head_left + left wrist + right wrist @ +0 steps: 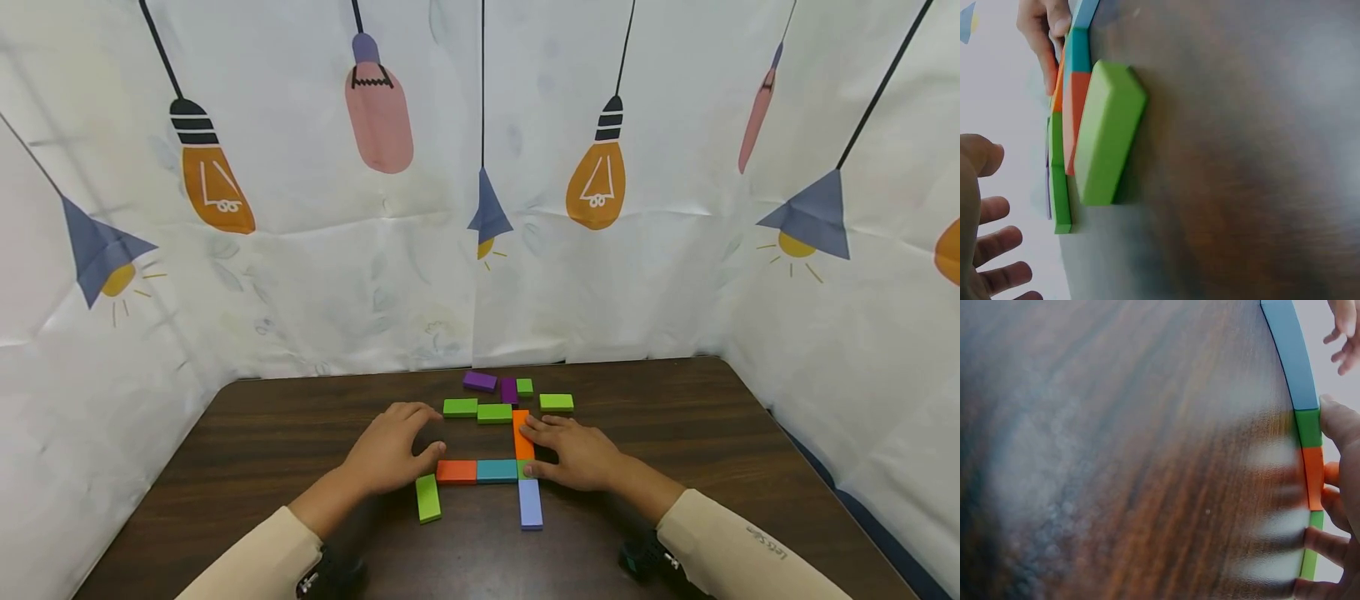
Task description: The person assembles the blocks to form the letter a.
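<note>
Backing everything: white lamp-print sheet (315,308). Then brown wood-grain table (637,400). Left hand (390,450), fingers spread, hovers just beside red block (457,472). Right hand (577,454), fingers also spread, touches orange block (524,447) mid-table. Teal block (497,472) butts red block's right end. Lilac block (530,504) lies on the near side, roughly in line with orange block. Lime block (428,498) sits askew by red block's near left corner. Beyond: two purple blocks (480,381), three green blocks (494,413). Smallest: two green squares (524,387), one at right thumb between orange and lilac blocks, one beside a purple block.
</note>
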{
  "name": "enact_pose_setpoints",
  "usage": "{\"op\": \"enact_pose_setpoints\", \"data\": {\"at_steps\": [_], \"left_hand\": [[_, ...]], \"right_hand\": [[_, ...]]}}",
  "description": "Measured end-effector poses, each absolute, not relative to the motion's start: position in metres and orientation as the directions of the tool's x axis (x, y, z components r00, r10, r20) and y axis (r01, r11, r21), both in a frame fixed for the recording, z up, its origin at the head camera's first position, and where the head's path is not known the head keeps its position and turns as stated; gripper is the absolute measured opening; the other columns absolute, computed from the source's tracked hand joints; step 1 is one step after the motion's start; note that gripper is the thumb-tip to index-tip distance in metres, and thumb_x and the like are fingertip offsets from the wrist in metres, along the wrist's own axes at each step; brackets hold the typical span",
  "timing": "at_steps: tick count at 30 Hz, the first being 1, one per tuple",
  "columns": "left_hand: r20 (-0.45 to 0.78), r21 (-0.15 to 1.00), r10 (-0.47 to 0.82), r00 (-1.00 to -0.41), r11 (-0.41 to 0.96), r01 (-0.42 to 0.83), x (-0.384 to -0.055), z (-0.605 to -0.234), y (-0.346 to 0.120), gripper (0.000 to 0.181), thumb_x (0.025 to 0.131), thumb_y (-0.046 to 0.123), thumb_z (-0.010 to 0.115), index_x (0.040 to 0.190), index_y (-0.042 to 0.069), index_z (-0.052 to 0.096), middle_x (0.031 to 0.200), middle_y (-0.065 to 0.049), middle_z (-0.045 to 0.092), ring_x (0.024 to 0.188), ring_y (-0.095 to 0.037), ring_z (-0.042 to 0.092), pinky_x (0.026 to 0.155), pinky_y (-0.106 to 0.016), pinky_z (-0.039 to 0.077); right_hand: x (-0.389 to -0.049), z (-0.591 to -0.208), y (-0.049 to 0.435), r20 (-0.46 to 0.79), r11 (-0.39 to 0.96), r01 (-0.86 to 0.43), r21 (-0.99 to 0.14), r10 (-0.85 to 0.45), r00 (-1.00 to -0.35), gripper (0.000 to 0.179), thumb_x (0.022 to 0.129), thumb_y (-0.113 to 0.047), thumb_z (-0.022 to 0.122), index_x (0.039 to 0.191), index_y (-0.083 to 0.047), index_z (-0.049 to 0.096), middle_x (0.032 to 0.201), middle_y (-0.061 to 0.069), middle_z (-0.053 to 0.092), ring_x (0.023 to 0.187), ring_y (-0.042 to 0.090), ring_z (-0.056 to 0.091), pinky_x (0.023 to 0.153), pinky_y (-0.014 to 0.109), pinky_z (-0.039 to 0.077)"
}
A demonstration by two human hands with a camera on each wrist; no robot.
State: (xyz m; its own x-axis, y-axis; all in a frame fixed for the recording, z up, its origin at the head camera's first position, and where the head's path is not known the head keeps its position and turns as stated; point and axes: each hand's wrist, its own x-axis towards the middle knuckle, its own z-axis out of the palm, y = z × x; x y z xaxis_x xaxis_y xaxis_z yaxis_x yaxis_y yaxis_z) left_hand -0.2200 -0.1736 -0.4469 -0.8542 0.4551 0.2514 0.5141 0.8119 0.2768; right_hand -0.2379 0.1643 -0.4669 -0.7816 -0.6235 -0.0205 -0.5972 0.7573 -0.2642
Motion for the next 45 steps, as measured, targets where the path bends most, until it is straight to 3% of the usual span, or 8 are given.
{"op": "enact_pose_setpoints", "data": {"at_steps": [19, 31, 37, 45], "left_hand": [[0.091, 0.211, 0.453, -0.887, 0.861, 0.462, -0.280, -0.445, -0.129, 0.055, 0.100, 0.047, 0.062, 0.145, 0.016, 0.058, 0.150, -0.009, 0.051, 0.138, -0.037, 0.044, 0.109, -0.058, 0.039], [-0.005, 0.219, 0.423, -0.906, 0.885, 0.412, -0.297, -0.445, -0.110, 0.065, 0.097, 0.051, 0.062, 0.151, 0.017, 0.052, 0.158, -0.005, 0.043, 0.141, -0.038, 0.039, 0.111, -0.060, 0.035], [-0.066, 0.225, 0.396, -0.916, 0.900, 0.373, -0.300, -0.446, -0.106, 0.068, 0.097, 0.056, 0.060, 0.155, 0.022, 0.048, 0.159, -0.003, 0.043, 0.140, -0.037, 0.038, 0.114, -0.059, 0.032], [-0.083, 0.201, 0.365, -0.927, 0.917, 0.343, -0.301, -0.448, -0.115, 0.070, 0.099, 0.062, 0.052, 0.157, 0.023, 0.045, 0.159, -0.008, 0.040, 0.141, -0.040, 0.034, 0.113, -0.063, 0.030]], "right_hand": [[-0.237, -0.466, 0.164, -0.014, 0.750, -0.603, -0.271, -0.629, -0.777, 0.073, 0.099, -0.065, 0.052, 0.156, -0.020, 0.046, 0.160, 0.000, 0.040, 0.145, 0.033, 0.039, 0.095, 0.068, 0.047], [-0.239, -0.468, 0.165, -0.029, 0.762, -0.592, -0.262, -0.620, -0.784, 0.074, 0.098, -0.068, 0.050, 0.157, -0.024, 0.045, 0.161, -0.004, 0.039, 0.146, 0.031, 0.038, 0.095, 0.068, 0.046], [-0.240, -0.469, 0.165, -0.026, 0.758, -0.595, -0.267, -0.623, -0.782, 0.074, 0.098, -0.069, 0.050, 0.157, -0.024, 0.045, 0.161, -0.004, 0.038, 0.146, 0.031, 0.039, 0.094, 0.068, 0.047], [-0.239, -0.468, 0.164, -0.028, 0.766, -0.589, -0.256, -0.615, -0.788, 0.074, 0.098, -0.068, 0.050, 0.157, -0.024, 0.045, 0.160, -0.005, 0.039, 0.145, 0.031, 0.039, 0.095, 0.068, 0.047]]}}
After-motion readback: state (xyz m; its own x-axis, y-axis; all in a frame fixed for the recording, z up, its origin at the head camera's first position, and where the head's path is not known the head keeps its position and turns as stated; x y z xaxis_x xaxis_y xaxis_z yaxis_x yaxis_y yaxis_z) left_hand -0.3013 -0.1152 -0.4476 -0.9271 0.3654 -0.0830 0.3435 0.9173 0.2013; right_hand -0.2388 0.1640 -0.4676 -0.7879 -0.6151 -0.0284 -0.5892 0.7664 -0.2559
